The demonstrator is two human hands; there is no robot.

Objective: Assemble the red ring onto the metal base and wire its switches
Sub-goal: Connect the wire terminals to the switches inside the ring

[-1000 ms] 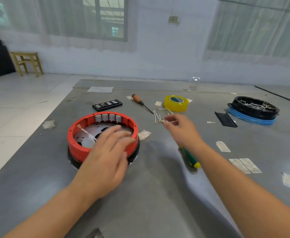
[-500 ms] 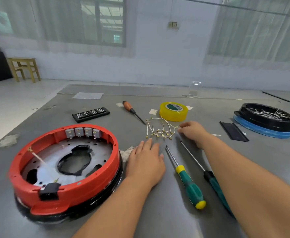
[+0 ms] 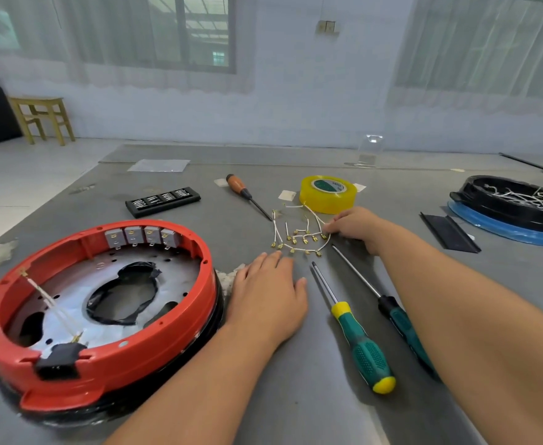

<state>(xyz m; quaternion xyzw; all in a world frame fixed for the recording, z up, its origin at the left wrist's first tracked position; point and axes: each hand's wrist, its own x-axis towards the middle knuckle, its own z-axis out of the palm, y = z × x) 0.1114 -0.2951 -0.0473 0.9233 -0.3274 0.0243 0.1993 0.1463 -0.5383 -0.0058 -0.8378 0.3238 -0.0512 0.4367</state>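
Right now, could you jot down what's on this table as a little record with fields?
Main piece: red ring on metal base
Switches: four grey switches inside the ring's far wall
Loose wires: small wires
Left hand: flat on table
Right hand: fingertips at the wires
Tools: two green screwdrivers, orange screwdriver
Tape: yellow roll

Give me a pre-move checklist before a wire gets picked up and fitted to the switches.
1. Red plastic ring seated on the metal base plate: ok.
2. Four grey switches mounted inside the ring: ok.
3. Loose white wires with brass terminals within reach: ok.
4. Right hand at the wires; firm pinch: cannot tell.
5. Left hand flat on the table, free: ok.
6. Switch terminals wired: not ok.
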